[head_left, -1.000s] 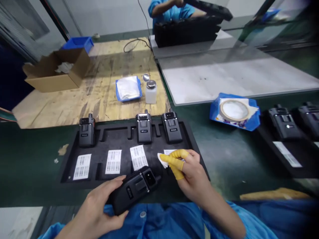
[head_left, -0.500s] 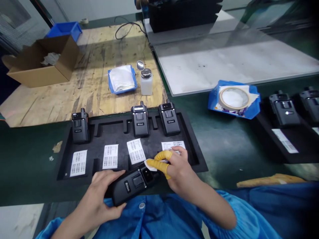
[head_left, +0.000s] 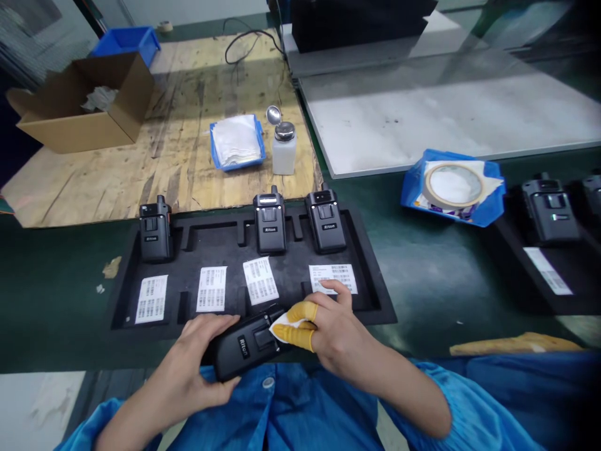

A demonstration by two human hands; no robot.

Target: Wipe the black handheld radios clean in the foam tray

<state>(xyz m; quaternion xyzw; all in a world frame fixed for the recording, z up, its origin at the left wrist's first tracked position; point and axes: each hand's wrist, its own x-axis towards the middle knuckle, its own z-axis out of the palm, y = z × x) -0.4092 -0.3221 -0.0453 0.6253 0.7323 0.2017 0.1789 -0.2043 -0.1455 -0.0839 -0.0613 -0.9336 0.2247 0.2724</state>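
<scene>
Remotely I have left hand (head_left: 188,360) gripping radio (head_left: 241,351), right hand (head_left: 338,332) pinching cloth (head_left: 277,328) on its top end, wipe looks unfinished, three other radios (head_left: 270,229) in tray (head_left: 378,288).

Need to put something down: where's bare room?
Green tabletop right of black tray, nearer than blue tape bin; white board behind that bin. Crowded: the tray's near edge, with labels, left hand, Riton radio and right hand.

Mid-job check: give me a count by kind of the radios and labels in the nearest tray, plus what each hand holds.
Radios in tray: 3
Labels in tray: 4
Held radio, left hand: 1
Wipe, right hand: 1
Total: 9
</scene>
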